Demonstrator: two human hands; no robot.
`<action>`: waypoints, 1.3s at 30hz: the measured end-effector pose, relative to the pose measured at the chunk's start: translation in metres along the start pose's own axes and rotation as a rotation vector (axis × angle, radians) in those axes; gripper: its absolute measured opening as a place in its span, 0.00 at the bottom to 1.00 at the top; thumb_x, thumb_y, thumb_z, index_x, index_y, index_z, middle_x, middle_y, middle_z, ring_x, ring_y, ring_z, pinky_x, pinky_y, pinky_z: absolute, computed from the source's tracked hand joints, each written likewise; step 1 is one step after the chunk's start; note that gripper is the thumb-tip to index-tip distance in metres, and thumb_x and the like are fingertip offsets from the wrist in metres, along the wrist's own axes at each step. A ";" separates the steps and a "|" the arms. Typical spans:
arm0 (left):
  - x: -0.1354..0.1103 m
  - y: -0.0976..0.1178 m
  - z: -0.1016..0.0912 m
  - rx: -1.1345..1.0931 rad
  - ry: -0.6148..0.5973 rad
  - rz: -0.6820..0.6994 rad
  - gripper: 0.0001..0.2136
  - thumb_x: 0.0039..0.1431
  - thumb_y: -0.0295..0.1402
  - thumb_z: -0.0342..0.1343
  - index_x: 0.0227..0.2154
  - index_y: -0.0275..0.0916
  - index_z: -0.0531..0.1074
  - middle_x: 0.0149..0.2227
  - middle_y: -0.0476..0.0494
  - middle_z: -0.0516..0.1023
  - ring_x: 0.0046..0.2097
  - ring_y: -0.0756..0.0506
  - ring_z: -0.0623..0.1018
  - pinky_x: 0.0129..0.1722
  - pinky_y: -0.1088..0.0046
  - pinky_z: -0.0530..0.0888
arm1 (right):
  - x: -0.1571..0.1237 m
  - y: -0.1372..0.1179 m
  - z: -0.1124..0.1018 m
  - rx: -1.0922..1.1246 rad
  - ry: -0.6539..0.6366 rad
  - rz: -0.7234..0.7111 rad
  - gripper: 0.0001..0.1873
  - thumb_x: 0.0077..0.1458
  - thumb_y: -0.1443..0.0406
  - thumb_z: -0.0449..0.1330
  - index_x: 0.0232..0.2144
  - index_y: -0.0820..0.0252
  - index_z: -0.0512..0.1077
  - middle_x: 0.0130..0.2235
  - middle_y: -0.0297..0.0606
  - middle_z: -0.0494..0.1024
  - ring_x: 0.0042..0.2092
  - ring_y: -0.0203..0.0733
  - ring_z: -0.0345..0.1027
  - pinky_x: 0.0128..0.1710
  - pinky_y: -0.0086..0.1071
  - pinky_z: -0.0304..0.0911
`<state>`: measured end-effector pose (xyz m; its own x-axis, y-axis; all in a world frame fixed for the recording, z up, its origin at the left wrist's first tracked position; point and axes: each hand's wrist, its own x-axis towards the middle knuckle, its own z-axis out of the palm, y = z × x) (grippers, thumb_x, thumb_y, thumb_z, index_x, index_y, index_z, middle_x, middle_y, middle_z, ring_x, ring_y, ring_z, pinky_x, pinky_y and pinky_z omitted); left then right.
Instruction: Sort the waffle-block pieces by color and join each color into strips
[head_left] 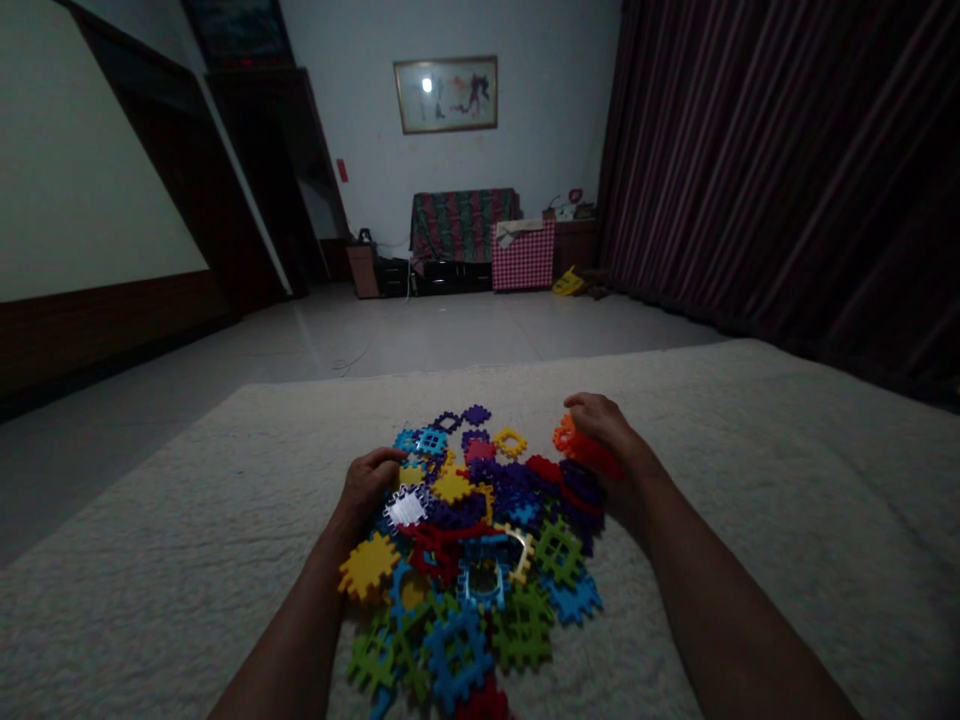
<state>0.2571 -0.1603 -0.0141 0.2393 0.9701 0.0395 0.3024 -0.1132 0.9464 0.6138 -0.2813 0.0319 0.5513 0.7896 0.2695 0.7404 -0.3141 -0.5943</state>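
Note:
A heap of flat, toothed plastic building tiles [480,540] in blue, green, yellow, red, purple and orange lies on a pale shaggy rug [750,480]. My left hand [367,485] rests on the heap's left edge, fingers curled over the pieces beside a white tile [406,506] and a yellow tile [367,565]. My right hand [604,425] is at the heap's far right, fingers bent down onto an orange tile [564,436] and red pieces [592,455]. Whether either hand grips a piece is hidden in the dim light.
The rug ends at a bare tiled floor [420,330]. Dark curtains [787,170] hang along the right. At the far wall stand a cloth-covered cabinet [461,225], a red checked box [523,256] and a framed picture [446,94]. A dark doorway [262,180] is left.

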 end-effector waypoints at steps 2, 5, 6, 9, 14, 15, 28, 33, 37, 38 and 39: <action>0.001 -0.002 0.000 -0.001 0.003 0.003 0.18 0.35 0.38 0.53 0.30 0.35 0.79 0.18 0.53 0.69 0.21 0.51 0.65 0.22 0.75 0.62 | -0.001 0.006 -0.008 -0.116 0.009 0.093 0.14 0.47 0.74 0.56 0.36 0.65 0.78 0.41 0.55 0.79 0.46 0.53 0.73 0.47 0.43 0.65; 0.002 -0.004 0.000 -0.017 -0.002 0.004 0.18 0.35 0.38 0.53 0.30 0.35 0.79 0.18 0.53 0.69 0.21 0.51 0.65 0.22 0.75 0.61 | -0.005 -0.003 -0.008 -0.138 0.003 0.077 0.20 0.48 0.74 0.56 0.45 0.68 0.77 0.50 0.61 0.75 0.50 0.55 0.71 0.50 0.47 0.63; 0.002 -0.004 0.000 -0.020 -0.006 0.003 0.18 0.35 0.38 0.53 0.30 0.35 0.79 0.18 0.53 0.69 0.21 0.51 0.65 0.22 0.75 0.61 | -0.007 -0.010 -0.006 -0.124 -0.026 0.030 0.21 0.49 0.73 0.55 0.46 0.66 0.76 0.51 0.58 0.75 0.50 0.53 0.71 0.51 0.45 0.63; 0.000 -0.003 0.000 -0.025 -0.019 -0.007 0.18 0.36 0.37 0.53 0.31 0.35 0.79 0.18 0.53 0.68 0.21 0.51 0.65 0.22 0.75 0.61 | -0.013 -0.033 0.000 -0.063 -0.161 -0.141 0.20 0.53 0.72 0.53 0.45 0.60 0.78 0.47 0.47 0.80 0.47 0.46 0.73 0.49 0.37 0.65; -0.002 0.000 0.001 -0.037 -0.016 -0.010 0.18 0.36 0.37 0.52 0.30 0.35 0.79 0.17 0.53 0.68 0.21 0.51 0.66 0.23 0.75 0.62 | -0.036 -0.050 -0.005 -0.066 -0.334 -0.260 0.16 0.55 0.69 0.53 0.41 0.59 0.79 0.41 0.42 0.82 0.41 0.43 0.74 0.44 0.34 0.67; -0.001 -0.001 0.001 -0.035 -0.014 -0.008 0.18 0.35 0.37 0.52 0.30 0.35 0.79 0.17 0.53 0.69 0.21 0.50 0.66 0.23 0.75 0.63 | -0.044 -0.048 -0.009 -0.064 -0.371 -0.277 0.15 0.57 0.67 0.54 0.41 0.58 0.78 0.41 0.42 0.82 0.40 0.43 0.74 0.43 0.34 0.67; 0.016 -0.022 0.004 0.028 -0.019 0.074 0.20 0.38 0.37 0.50 0.32 0.36 0.81 0.21 0.49 0.74 0.25 0.48 0.70 0.25 0.75 0.66 | -0.146 -0.004 0.016 -0.187 -0.203 -0.321 0.34 0.54 0.56 0.60 0.62 0.58 0.64 0.65 0.50 0.63 0.66 0.59 0.53 0.62 0.56 0.54; 0.011 -0.019 0.005 0.002 -0.028 0.036 0.21 0.38 0.37 0.49 0.33 0.36 0.81 0.19 0.50 0.72 0.24 0.49 0.69 0.25 0.74 0.65 | -0.157 -0.005 0.039 -0.204 -0.097 -0.275 0.29 0.56 0.58 0.58 0.60 0.55 0.66 0.64 0.48 0.65 0.66 0.66 0.49 0.57 0.68 0.54; 0.006 -0.010 0.005 -0.026 -0.015 0.023 0.20 0.37 0.36 0.50 0.32 0.35 0.81 0.18 0.51 0.70 0.23 0.49 0.68 0.24 0.74 0.65 | -0.160 -0.010 0.048 -0.061 -0.002 -0.385 0.26 0.55 0.61 0.57 0.57 0.56 0.68 0.62 0.49 0.67 0.65 0.64 0.51 0.59 0.66 0.55; 0.006 -0.008 0.004 -0.030 -0.008 0.023 0.20 0.36 0.36 0.50 0.32 0.35 0.81 0.18 0.51 0.70 0.23 0.49 0.68 0.24 0.74 0.65 | -0.160 -0.012 0.050 -0.020 0.014 -0.423 0.25 0.55 0.62 0.57 0.56 0.57 0.69 0.61 0.50 0.68 0.64 0.62 0.52 0.60 0.65 0.54; 0.006 -0.007 0.004 -0.032 -0.002 0.023 0.20 0.36 0.36 0.51 0.31 0.35 0.81 0.18 0.50 0.71 0.23 0.49 0.68 0.25 0.74 0.65 | -0.160 -0.015 0.052 0.015 0.022 -0.458 0.23 0.56 0.64 0.56 0.55 0.58 0.70 0.60 0.49 0.69 0.64 0.61 0.53 0.62 0.65 0.52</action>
<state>0.2599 -0.1549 -0.0220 0.2475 0.9670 0.0611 0.2673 -0.1287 0.9550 0.4942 -0.3760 -0.0413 0.1763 0.8341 0.5227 0.9040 0.0729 -0.4212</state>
